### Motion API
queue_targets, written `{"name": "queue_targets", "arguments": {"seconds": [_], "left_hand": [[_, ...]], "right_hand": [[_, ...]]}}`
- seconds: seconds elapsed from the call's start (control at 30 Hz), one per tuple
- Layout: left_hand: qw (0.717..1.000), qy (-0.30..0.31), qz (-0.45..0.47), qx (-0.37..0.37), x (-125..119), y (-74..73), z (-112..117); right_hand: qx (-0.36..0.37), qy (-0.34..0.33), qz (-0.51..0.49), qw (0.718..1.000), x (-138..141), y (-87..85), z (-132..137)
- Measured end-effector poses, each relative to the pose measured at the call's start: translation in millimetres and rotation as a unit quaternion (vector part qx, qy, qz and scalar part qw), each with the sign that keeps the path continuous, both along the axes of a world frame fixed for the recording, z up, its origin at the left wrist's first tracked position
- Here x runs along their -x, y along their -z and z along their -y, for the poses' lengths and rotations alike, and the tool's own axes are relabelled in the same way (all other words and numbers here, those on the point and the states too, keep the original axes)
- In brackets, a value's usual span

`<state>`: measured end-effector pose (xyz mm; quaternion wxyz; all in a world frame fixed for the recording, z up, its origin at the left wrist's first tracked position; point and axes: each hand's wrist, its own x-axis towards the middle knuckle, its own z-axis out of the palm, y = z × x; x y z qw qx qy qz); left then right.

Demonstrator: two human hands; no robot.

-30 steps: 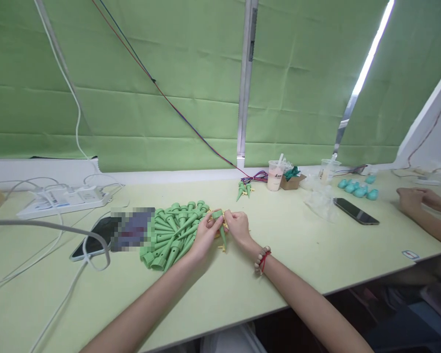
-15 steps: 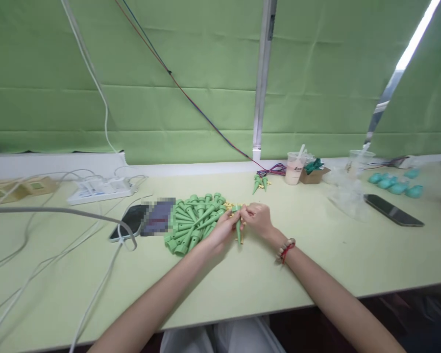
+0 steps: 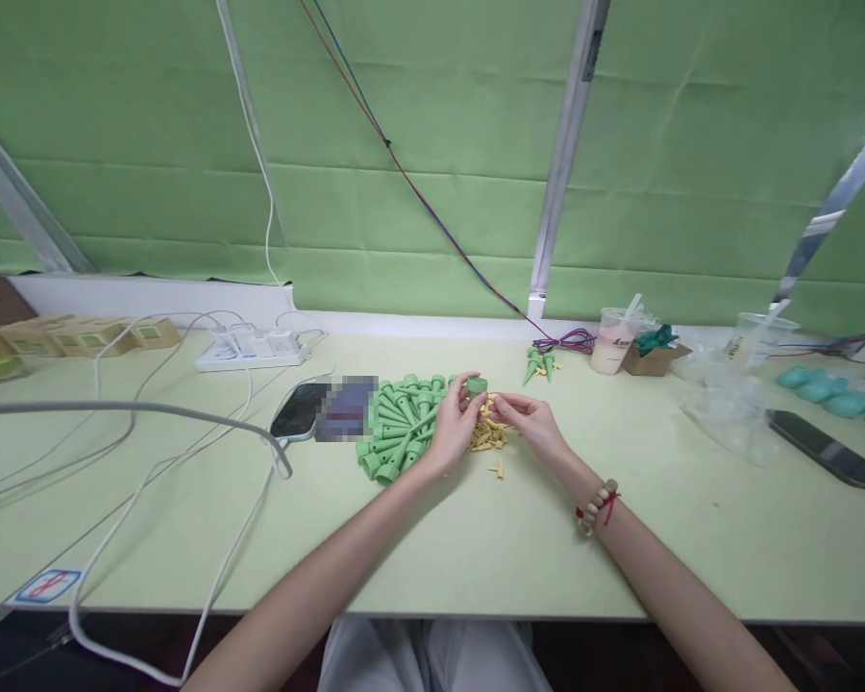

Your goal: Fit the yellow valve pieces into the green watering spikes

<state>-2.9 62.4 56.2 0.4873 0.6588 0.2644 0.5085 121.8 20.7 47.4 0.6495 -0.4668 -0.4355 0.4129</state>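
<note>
- Left hand [image 3: 453, 423]: at the right side of the green pile [image 3: 402, 432], forearm angled from the near left. I read thumb and forefinger pinching the wide end of a green cone [image 3: 477, 386].
- Right hand [image 3: 537, 423]: farther right of the pile, fingers bent, thumb and fingertips drawn together near the cone. I cannot tell from my station whether they pinch anything.
- Green cone: just right of the pile, wide end up.
- Yellow pieces [image 3: 487, 438]: heaped right of the pile, between the hands; a single piece [image 3: 500, 470] lies just apart, on the near side.
- Edges: tabletop [image 3: 439, 567] stretches from the pile's near side to the front edge. Right of the pile I have room past the bracelet [image 3: 595, 509] toward a clear bag [image 3: 728, 413].
- Tighter side: a phone [image 3: 301, 411] sits left of the pile, loose cables farther left.
- Hidden: left fingers cover the cone's lower part and some of the pile. A block between phone and pile is pixelated; I cannot identify it. Teal pieces [image 3: 840, 392], far right of the pile, are cut off.
</note>
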Motion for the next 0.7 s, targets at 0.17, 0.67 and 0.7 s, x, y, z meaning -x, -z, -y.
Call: {"name": "queue_targets", "arguments": {"seconds": [0.17,0.67,0.7], "left_hand": [[0.996,-0.018,-0.049,-0.067,4.9,-2.1,1.3],[0.997,-0.029,-0.046,-0.052,2.8,6.3,9.8],[0.998,-0.03,-0.034,-0.039,2.2,7.2,10.9]], "right_hand": [[0.034,-0.018,-0.054,0.998,-0.3,1.7,-0.4],[-0.008,0.053,0.038,0.998,6.5,7.5,2.9],[-0.011,0.056,0.052,0.997,6.9,5.7,4.7]]}}
